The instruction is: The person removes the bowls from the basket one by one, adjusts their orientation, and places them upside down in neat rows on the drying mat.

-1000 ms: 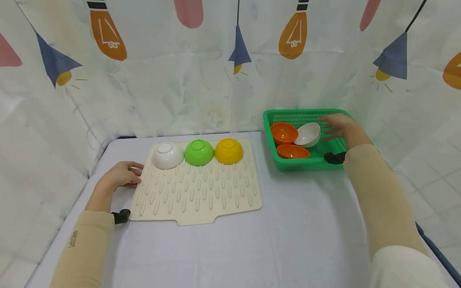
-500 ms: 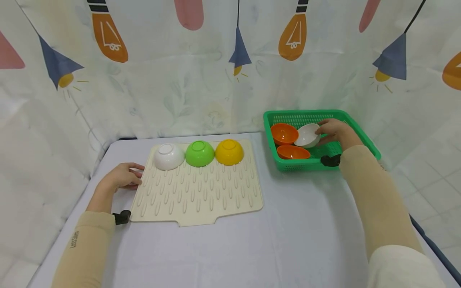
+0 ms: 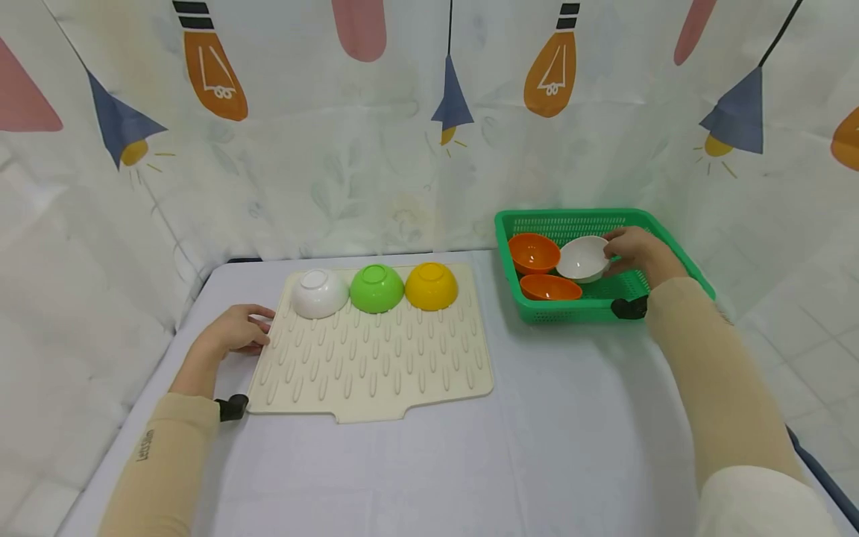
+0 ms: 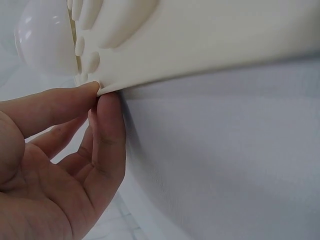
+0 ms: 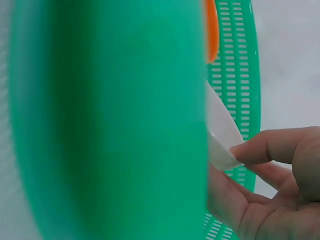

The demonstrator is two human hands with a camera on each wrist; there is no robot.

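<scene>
Right hand now lifting white bowl (previously just touching).

We note white bowl in basket: smooth glossy plastic. Orange bowls: same glossy plastic. Green basket: perforated plastic mesh, slight sheen. Drying mat: cream, matt, rubbery, ribbed surface. Upturned bowls on mat: glossy plastic. Table cover: matt woven cloth. Backdrop: printed cloth.
</scene>
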